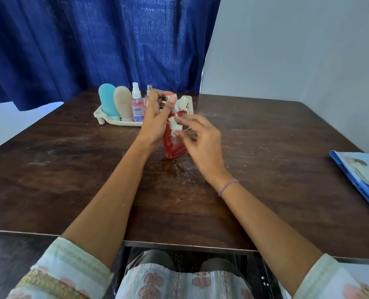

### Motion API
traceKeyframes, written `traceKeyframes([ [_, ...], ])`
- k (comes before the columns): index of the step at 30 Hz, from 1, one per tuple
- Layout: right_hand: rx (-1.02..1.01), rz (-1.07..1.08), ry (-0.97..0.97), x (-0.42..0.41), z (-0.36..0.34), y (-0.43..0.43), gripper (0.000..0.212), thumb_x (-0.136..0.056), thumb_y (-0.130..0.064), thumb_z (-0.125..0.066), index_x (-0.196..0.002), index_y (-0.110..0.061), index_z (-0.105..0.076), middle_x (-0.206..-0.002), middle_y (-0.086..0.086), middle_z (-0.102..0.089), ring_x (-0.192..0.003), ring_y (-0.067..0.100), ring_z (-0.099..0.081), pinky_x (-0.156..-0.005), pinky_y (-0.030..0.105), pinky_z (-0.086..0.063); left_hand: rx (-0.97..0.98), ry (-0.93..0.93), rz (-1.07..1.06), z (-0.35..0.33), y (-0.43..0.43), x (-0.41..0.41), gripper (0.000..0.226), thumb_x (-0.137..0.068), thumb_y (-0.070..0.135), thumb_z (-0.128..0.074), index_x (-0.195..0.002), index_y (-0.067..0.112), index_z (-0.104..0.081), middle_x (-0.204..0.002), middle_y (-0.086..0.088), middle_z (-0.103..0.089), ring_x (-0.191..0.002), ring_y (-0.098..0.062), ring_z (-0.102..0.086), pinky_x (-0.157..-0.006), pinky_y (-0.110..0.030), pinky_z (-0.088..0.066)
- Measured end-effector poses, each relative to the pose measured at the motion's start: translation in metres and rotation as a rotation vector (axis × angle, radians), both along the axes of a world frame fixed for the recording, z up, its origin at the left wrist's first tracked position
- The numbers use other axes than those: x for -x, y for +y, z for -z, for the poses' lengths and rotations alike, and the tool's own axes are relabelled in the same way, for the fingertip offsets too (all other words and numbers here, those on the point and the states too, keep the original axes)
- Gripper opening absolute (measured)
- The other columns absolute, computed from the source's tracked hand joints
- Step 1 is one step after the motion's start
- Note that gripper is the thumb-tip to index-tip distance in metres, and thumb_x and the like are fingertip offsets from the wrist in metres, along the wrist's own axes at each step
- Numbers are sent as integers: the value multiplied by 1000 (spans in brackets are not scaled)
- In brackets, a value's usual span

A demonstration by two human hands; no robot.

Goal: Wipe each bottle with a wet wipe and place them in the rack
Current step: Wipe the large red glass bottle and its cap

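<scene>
L hand [155, 117] curls round the pump top of the red bottle [173, 146], R hand [202, 140] pinches the wet wipe [176, 126] to its front; best hold firm & rub all sides, I'd say.

Pale green floral sleeves [71, 266], pink braided bracelet [228, 187] on right wrist.

On the table [71, 169], the rack [101, 115] is sitting at 12 o'clock, four bottles [123, 102] standing in it. Just before it the pump bottle [175, 148] is sitting, left hand [154, 117] at its 11 o'clock, right hand [203, 143] at its 3, wipe [176, 126] between. The packet [360, 175] is lying at the table's 3 o'clock edge.
</scene>
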State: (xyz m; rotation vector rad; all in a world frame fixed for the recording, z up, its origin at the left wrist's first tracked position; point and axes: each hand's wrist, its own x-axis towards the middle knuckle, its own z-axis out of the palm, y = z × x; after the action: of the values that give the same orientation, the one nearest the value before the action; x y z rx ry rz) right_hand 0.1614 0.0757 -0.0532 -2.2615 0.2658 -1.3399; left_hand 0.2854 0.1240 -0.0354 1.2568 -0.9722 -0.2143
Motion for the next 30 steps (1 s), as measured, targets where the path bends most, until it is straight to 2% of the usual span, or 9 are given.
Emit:
traceKeyframes([
  [3, 112, -76, 56, -1, 1, 4, 31, -81, -2, -68, -112, -4, -66, -106, 6, -62, -101, 13, -58, -89, 31, -53, 5, -26, 4, -1, 2, -2, 5, -96, 29, -50, -97, 27, -46, -95, 3, -51, -87, -9, -51, -79, -25, -47],
  [7, 175, -117, 154, 4, 1, -1, 25, -81, -3, -68, -106, -6, -69, -104, 4, -62, -100, 13, -58, -91, 30, -52, -4, -27, 1, -1, 2, -5, 6, -98, 22, -49, -97, 26, -45, -93, 5, -50, -82, -3, -51, -73, -19, -46],
  [10, 156, -25, 103, 4, -3, -7, 23, -81, -5, -68, -104, -6, -69, -100, 4, -63, -95, 13, -61, -86, 31, -54, 5, -19, 17, -2, 2, -3, 5, -98, 21, -49, -97, 25, -46, -93, 5, -51, -81, -2, -52, -73, -20, -47],
  [14, 131, 40, 39, 2, -7, -6, 24, -84, -6, -66, -108, -4, -68, -100, 6, -61, -92, 14, -60, -82, 32, -55, -4, -53, 26, -1, 2, -2, 3, -98, 24, -50, -98, 26, -47, -97, 1, -54, -91, -14, -53, -85, -28, -47],
  [18, 214, -7, 80, 0, -4, 3, 19, -84, -8, -66, -103, -3, -68, -99, 7, -62, -94, 17, -59, -84, 32, -54, -3, -40, 24, -2, 3, -3, 5, -98, 21, -50, -98, 24, -47, -93, 4, -52, -85, -5, -52, -78, -21, -47],
  [22, 298, -59, 298, 1, 3, 3, 15, -81, -10, -68, -95, -3, -70, -96, 8, -63, -88, 19, -62, -81, 28, -51, -30, -19, 11, -3, 4, -5, 4, -98, 25, -51, -100, 27, -49, -98, 4, -55, -93, -9, -54, -83, -25, -51],
  [25, 334, -108, 521, -2, 7, 3, 16, -84, -10, -64, -97, -3, -70, -103, 8, -62, -93, 22, -61, -84, 36, -50, -44, -29, -10, -5, 4, 0, 6, -98, 24, -49, -103, 27, -50, -102, 8, -56, -97, -6, -56, -82, -18, -50],
  [27, 327, -103, 553, 0, 4, 1, 17, -84, -9, -65, -100, -4, -70, -107, 8, -62, -95, 22, -61, -87, 35, -50, -37, -18, -3, -7, 4, 3, 9, -99, 21, -48, -108, 21, -50, -100, 8, -56, -91, -1, -56, -75, -13, -49],
  [30, 291, -10, 489, 9, -4, -8, 20, -83, -10, -67, -102, -6, -69, -106, 5, -63, -94, 17, -62, -89, 29, -50, -17, 12, 30, -8, 6, 3, 12, -99, 16, -47, -109, 17, -52, -97, 7, -59, -83, 5, -59, -73, -13, -49],
])
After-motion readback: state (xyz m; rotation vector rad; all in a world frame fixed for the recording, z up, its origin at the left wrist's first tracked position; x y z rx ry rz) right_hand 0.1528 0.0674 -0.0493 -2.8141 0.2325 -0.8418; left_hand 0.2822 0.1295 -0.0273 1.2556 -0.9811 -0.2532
